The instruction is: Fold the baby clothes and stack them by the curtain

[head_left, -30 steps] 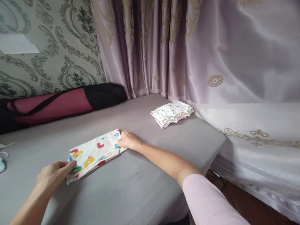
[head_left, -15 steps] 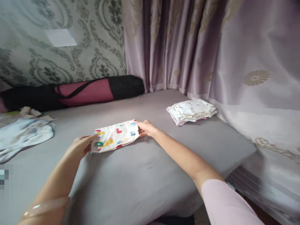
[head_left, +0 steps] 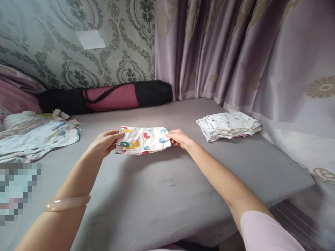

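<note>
A folded white cloth (head_left: 143,139) with red, yellow, green and blue prints is stretched between my hands over the grey bed. My left hand (head_left: 106,142) pinches its left end, and a pale bangle circles that wrist. The right end is gripped by my right hand (head_left: 180,138), thumb on top. Beneath the cloth a shadow falls on the sheet. To the right lies a stack of folded white cloths (head_left: 229,125), the top one finely speckled, with neither hand touching it.
Rumpled light-blue and white cloths (head_left: 44,137) lie at the left. A long black and dark pink bag (head_left: 112,97) rests along the patterned wall. Purple curtains (head_left: 199,48) hang behind the bed (head_left: 162,198), whose edge runs along the right and front.
The view has shifted left, so everything appears further right. Both hands still hold the printed cloth, which now looks raised and more level, with its shadow lower on the sheet.
</note>
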Demonstrator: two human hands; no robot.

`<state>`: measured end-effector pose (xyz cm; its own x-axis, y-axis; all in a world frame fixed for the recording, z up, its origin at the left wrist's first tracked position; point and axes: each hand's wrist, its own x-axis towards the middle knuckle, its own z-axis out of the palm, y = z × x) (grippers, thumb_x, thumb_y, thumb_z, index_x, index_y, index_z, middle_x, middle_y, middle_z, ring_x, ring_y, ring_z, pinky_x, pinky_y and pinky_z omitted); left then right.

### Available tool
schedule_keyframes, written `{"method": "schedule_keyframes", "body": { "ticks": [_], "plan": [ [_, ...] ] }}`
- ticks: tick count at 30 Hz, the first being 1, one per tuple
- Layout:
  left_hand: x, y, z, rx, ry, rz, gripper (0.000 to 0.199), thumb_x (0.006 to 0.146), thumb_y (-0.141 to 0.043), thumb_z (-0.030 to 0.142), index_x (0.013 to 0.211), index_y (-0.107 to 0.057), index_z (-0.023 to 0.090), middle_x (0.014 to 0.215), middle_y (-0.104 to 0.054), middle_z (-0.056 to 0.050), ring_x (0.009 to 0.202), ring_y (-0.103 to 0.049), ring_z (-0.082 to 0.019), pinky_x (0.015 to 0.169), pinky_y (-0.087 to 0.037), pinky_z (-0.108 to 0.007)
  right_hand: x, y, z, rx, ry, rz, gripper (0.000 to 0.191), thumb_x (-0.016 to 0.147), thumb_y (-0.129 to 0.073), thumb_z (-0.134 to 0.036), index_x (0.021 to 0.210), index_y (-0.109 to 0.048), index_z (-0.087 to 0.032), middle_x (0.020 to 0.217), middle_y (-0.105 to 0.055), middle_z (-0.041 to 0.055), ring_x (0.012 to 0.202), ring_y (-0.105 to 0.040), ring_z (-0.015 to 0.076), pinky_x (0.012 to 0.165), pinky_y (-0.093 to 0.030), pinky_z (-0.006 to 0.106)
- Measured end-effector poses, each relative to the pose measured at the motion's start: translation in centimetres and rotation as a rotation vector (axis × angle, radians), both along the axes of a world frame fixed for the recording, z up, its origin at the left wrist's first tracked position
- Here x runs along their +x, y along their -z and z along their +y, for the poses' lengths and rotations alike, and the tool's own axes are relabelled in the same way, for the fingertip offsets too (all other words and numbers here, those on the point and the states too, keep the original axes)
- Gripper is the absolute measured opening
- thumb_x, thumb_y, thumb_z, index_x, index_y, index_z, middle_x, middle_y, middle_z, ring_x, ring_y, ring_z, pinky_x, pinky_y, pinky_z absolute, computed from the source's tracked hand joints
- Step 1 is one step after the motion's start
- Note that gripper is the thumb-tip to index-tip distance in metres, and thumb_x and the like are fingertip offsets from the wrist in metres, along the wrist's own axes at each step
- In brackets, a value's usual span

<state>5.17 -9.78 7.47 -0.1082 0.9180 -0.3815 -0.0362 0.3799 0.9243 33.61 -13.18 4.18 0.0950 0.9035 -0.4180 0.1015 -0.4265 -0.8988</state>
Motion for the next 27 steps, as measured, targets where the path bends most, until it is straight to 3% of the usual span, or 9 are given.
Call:
{"method": "schedule_keyframes", "body": {
  "ticks": [4, 9, 17, 21, 25, 27],
  "plan": [
    [3.7, -1.6, 0.0, 0.056, 0.128, -0.056, 0.026, 0.063, -0.080, 0.009, 0.088, -0.071, 0.010, 0.073, -0.069, -0.003, 0.052, -0.060, -0.009, 0.045, -0.051, -0.018, 4.6, -1.3, -1.1, 0.138, 0.077, -0.016, 0.006, 0.079, -0.064, -0.013, 0.074, -0.062, -0.016, 0.053, -0.057, -0.0058, 0.044, -0.049, 0.0056, 0.041, -0.036, 0.013],
    [10.5, -2.3, 0.7, 0.057, 0.287, -0.151, 0.021, 0.065, -0.081, 0.007, 0.083, -0.071, 0.008, 0.075, -0.070, -0.006, 0.055, -0.062, -0.009, 0.052, -0.054, -0.019, 10.6, -4.3, -3.6, 0.205, 0.249, -0.023, 0.006, 0.080, -0.062, -0.013, 0.075, -0.063, -0.017, 0.066, -0.068, -0.0013, 0.059, -0.064, 0.0110, 0.056, -0.051, 0.018],
    [23.2, -2.3, 1.6, 0.118, 0.502, -0.277, 0.012, 0.072, -0.076, 0.007, 0.077, -0.065, 0.009, 0.072, -0.068, -0.006, 0.058, -0.065, -0.012, 0.061, -0.059, -0.026, 21.8, -7.1, -5.8, 0.284, 0.563, -0.094, 0.003, 0.083, -0.064, -0.012, 0.085, -0.066, -0.014, 0.061, -0.067, 0.0001, 0.051, -0.062, 0.0115, 0.052, -0.052, 0.021],
    [28.8, -2.2, 2.0, 0.127, 0.553, -0.335, 0.012, 0.073, -0.073, 0.006, 0.078, -0.063, 0.010, 0.069, -0.066, -0.004, 0.058, -0.064, -0.011, 0.067, -0.060, -0.029, 26.6, -8.3, -6.1, 0.249, 0.609, -0.138, 0.010, 0.079, -0.063, -0.004, 0.082, -0.068, -0.012, 0.064, -0.069, 0.0030, 0.055, -0.064, 0.0128, 0.057, -0.053, 0.023],
    [33.4, -1.9, 2.1, 0.097, 0.597, -0.354, 0.017, 0.072, -0.071, 0.001, 0.084, -0.062, 0.011, 0.072, -0.068, -0.004, 0.057, -0.064, -0.011, 0.075, -0.060, -0.034, 30.6, -8.2, -5.9, 0.284, 0.664, -0.201, 0.016, 0.074, -0.060, 0.001, 0.078, -0.068, -0.012, 0.063, -0.069, 0.0043, 0.055, -0.064, 0.0138, 0.058, -0.054, 0.025],
    [35.2, -1.6, 1.8, 0.061, 0.600, -0.367, 0.020, 0.072, -0.068, -0.001, 0.084, -0.060, 0.012, 0.071, -0.067, -0.002, 0.055, -0.063, -0.010, 0.076, -0.060, -0.035, 32.3, -7.7, -5.6, 0.334, 0.692, -0.336, 0.017, 0.073, -0.059, 0.001, 0.078, -0.067, -0.013, 0.061, -0.068, 0.0041, 0.053, -0.062, 0.0144, 0.056, -0.054, 0.027]
  ]
}}
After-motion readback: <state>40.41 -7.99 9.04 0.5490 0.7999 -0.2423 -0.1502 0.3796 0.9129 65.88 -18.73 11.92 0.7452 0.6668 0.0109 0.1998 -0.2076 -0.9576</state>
